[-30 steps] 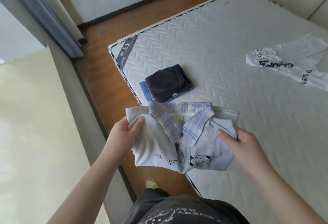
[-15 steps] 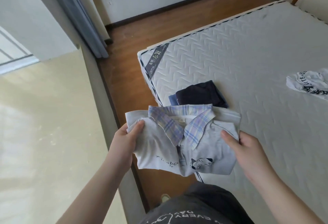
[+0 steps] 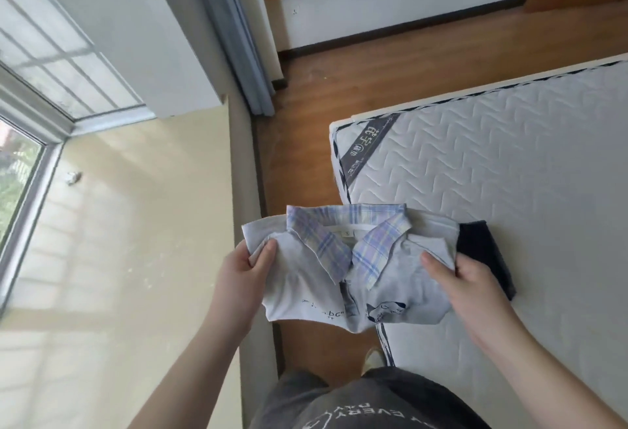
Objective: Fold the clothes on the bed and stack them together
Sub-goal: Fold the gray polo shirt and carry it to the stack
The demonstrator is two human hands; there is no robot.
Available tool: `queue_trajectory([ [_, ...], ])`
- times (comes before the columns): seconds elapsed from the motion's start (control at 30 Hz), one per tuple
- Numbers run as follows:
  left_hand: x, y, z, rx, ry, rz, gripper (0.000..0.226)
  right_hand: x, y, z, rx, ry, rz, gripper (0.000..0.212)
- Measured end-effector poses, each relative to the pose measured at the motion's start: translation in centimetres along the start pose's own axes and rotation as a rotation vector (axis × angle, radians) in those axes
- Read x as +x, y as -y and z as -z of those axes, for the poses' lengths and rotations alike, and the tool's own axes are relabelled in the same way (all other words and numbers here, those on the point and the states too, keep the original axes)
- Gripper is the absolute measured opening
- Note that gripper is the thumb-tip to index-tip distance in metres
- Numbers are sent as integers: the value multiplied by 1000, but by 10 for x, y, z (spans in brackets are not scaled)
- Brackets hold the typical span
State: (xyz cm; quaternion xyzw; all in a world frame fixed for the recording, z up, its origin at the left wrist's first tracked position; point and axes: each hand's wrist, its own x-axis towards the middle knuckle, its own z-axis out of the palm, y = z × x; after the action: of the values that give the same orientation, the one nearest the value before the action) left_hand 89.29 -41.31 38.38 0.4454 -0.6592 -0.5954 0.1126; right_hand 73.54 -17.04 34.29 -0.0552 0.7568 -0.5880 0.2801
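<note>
Folded shirt (image 3: 350,268) carried rightward over dark stack (image 3: 486,258); left hand (image 3: 243,279), right hand (image 3: 475,296) grips pinching its edges

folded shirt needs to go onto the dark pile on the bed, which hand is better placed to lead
Right, probably. The right hand grips the folded shirt at the edge beside the dark pile on the mattress; the left hand holds the far edge, over the floor.
</note>
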Motion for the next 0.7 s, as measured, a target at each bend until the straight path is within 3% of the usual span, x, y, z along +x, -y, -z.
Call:
queue_trajectory([
  [0.1,30,-10,17,-35,-94,8,15,37,18,-24,-25,63,-4,17],
  [0.23,84,-20,39,-69,-164,-12,14,90,40,-68,-56,117,25,60],
  [0.27,99,-21,46,-75,-179,-14,14,104,46,-81,-68,126,29,53],
  [0.37,149,-24,69,-98,-179,-6,15,145,62,-118,-65,123,35,9],
  [0.7,313,-89,114,-110,35,-49,17,255,132,-203,-111,-12,65,21],
])
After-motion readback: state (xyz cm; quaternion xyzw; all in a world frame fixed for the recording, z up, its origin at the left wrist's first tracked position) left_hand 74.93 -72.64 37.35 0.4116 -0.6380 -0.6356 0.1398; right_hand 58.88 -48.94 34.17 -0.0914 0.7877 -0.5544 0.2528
